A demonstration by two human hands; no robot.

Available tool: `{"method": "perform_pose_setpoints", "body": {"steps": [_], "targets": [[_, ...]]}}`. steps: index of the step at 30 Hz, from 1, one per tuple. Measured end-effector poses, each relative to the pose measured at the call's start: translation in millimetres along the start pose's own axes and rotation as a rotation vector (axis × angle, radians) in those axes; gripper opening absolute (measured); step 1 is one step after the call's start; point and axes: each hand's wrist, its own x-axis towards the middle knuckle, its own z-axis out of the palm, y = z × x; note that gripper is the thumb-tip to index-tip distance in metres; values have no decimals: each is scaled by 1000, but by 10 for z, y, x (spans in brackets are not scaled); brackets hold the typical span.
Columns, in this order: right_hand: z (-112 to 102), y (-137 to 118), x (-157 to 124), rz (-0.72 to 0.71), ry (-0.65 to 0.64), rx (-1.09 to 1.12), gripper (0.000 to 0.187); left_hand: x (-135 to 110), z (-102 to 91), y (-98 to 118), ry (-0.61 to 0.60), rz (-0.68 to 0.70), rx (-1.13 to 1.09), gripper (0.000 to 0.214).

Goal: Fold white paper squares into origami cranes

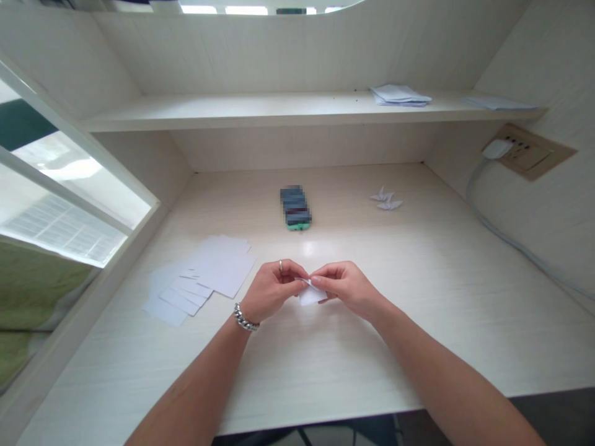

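A small folded piece of white paper is held between both hands, above the middle of the desk. My left hand, with a ring and a chain bracelet, pinches its upper left edge between thumb and fingers. From the other side, my right hand grips the upper right part with thumb and index finger. The fingertips almost meet at the top and hide part of the folds. Loose sheets of white paper lie overlapping to the left of my left hand.
Beyond my hands lies a phone with a green edge, its screen blurred. Small folded paper cranes sit at the back right. A shelf above carries stacked paper. A white cable hangs from the wall socket at right.
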Motion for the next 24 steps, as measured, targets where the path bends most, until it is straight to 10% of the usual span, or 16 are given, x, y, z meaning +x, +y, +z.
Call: {"method": "perform_pose_setpoints", "body": {"steps": [24], "targets": [[124, 93, -43, -373, 276, -292, 19, -6, 117, -76, 252, 78, -125, 25]]}}
